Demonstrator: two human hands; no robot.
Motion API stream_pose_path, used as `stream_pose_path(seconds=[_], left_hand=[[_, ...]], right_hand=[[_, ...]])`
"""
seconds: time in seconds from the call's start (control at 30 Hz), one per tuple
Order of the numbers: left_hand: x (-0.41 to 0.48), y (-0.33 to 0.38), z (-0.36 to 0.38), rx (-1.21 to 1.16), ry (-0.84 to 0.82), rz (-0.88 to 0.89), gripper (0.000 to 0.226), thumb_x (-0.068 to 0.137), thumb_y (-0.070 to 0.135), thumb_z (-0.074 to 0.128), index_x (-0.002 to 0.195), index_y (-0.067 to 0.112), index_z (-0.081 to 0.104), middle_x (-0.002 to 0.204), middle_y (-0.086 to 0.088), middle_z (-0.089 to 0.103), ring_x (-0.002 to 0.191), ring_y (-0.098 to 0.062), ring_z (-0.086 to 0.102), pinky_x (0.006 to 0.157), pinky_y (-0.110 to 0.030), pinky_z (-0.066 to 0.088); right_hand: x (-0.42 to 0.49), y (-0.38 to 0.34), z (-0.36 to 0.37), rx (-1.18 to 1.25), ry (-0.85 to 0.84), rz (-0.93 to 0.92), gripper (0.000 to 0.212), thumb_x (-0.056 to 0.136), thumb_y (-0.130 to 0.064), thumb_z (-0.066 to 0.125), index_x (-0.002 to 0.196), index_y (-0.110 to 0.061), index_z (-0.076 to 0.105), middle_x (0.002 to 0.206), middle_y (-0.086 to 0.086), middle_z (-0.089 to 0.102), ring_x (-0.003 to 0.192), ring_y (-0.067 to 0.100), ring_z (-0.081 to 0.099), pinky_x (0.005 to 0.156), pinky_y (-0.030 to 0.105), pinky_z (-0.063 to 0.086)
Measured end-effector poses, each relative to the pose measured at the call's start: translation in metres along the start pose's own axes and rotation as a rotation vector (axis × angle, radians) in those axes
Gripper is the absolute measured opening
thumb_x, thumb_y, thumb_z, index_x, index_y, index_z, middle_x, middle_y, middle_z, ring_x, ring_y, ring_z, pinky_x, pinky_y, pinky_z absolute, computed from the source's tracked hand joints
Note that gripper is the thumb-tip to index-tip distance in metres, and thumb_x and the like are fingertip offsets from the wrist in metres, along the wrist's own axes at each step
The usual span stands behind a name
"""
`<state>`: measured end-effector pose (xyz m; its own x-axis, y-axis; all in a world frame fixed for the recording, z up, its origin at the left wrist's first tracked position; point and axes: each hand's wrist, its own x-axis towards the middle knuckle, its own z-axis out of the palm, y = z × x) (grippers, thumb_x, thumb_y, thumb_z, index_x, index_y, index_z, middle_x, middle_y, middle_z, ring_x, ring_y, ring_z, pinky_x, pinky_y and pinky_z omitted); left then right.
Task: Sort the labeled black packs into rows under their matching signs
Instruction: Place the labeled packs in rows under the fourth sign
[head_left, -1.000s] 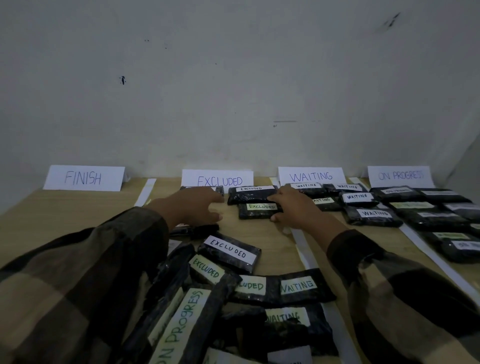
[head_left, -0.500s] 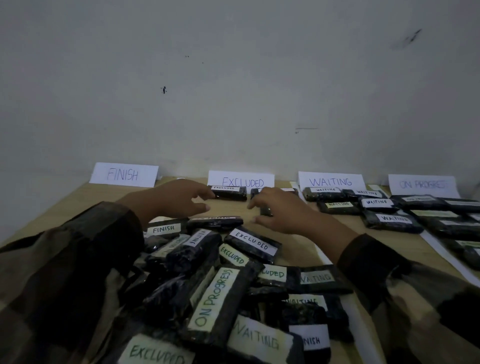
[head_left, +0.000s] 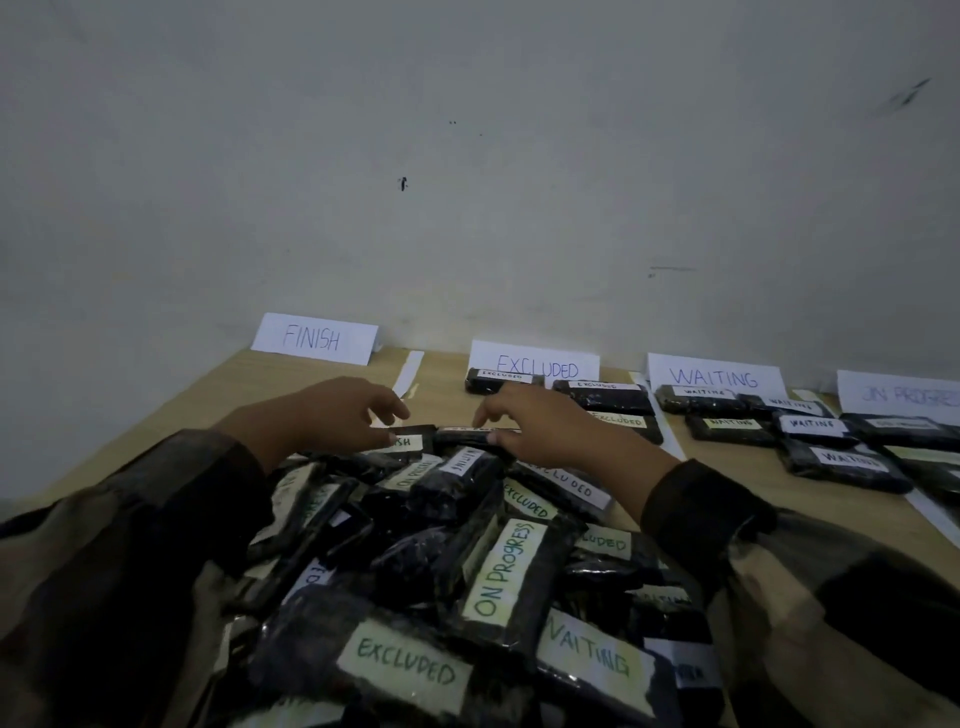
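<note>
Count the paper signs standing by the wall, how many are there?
4, lined along the wall: the FINISH sign leftmost, then the EXCLUDED sign, the WAITING sign, and the ON PROGRESS sign cut by the right edge. More could lie beyond it.

Beyond the left hand (head_left: 343, 415) the counter (head_left: 270, 384) lies bare as far as the FINISH sign (head_left: 314, 339), room enough to pass; between the hands only a narrow slot of wood shows; nearer than both, a heap of packs (head_left: 467, 545) blocks the way; beyond the right hand (head_left: 545, 431) the EXCLUDED row (head_left: 602, 397) stands close, and to its right the WAITING row (head_left: 727, 415) crowds the counter.
</note>
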<state>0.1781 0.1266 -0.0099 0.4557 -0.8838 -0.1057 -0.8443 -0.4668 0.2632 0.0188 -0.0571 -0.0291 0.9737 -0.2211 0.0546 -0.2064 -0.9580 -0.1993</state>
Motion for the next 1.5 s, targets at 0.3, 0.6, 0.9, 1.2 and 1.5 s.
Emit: stream_pose_path(seconds=[0.3, 0.6, 0.9, 1.2, 1.5], left_hand=[[-0.004, -0.001, 0.016, -0.064, -0.065, -0.080, 0.043, 0.071, 0.068, 0.063, 0.082, 0.026, 0.072, 0.077, 0.005, 0.064, 0.071, -0.009, 0.056, 0.067, -0.025, 0.041], [0.002, 0.009, 0.013, -0.228, -0.183, -0.199, 0.030, 0.069, 0.041, 0.078, 0.087, 0.017, 0.072, 0.080, 0.003, 0.066, 0.072, -0.013, 0.060, 0.076, -0.028, 0.049], [0.001, -0.004, -0.004, -0.606, -0.063, -0.237, 0.033, 0.068, 0.006, 0.082, 0.094, 0.019, 0.066, 0.087, -0.007, 0.071, 0.058, -0.011, 0.062, 0.046, -0.016, 0.045], [-0.005, -0.006, -0.016, -0.772, 0.045, -0.125, 0.029, 0.079, 0.003, 0.072, 0.099, 0.023, 0.070, 0.087, -0.007, 0.068, 0.071, -0.015, 0.064, 0.059, -0.022, 0.055], [0.005, 0.032, -0.029, -0.780, 0.093, -0.073, 0.018, 0.080, 0.004, 0.072, 0.092, 0.017, 0.069, 0.087, -0.007, 0.068, 0.072, -0.015, 0.063, 0.060, -0.024, 0.056]], right_hand=[[0.015, 0.002, 0.014, 0.066, -0.074, 0.042, 0.025, 0.094, -0.029, 0.055, 0.116, -0.039, 0.061, 0.126, -0.003, 0.049, 0.116, 0.018, 0.049, 0.096, 0.042, 0.042], [0.028, -0.007, 0.016, 0.039, -0.153, -0.040, 0.029, 0.094, -0.013, 0.053, 0.111, -0.026, 0.071, 0.109, -0.009, 0.062, 0.107, 0.017, 0.055, 0.091, 0.039, 0.047], [0.034, -0.010, 0.012, 0.443, -0.088, 0.036, 0.035, 0.087, -0.018, 0.067, 0.121, -0.024, 0.056, 0.107, -0.005, 0.062, 0.104, 0.017, 0.059, 0.094, 0.040, 0.048], [0.025, -0.018, -0.004, 0.817, 0.128, 0.037, 0.030, 0.081, -0.008, 0.073, 0.107, -0.020, 0.063, 0.066, -0.001, 0.062, 0.059, 0.004, 0.058, 0.061, 0.017, 0.043], [-0.007, -0.009, -0.027, 0.176, 0.258, -0.147, 0.064, 0.080, -0.030, 0.073, 0.138, -0.023, 0.045, 0.131, -0.004, 0.048, 0.117, 0.013, 0.049, 0.094, 0.031, 0.041]])
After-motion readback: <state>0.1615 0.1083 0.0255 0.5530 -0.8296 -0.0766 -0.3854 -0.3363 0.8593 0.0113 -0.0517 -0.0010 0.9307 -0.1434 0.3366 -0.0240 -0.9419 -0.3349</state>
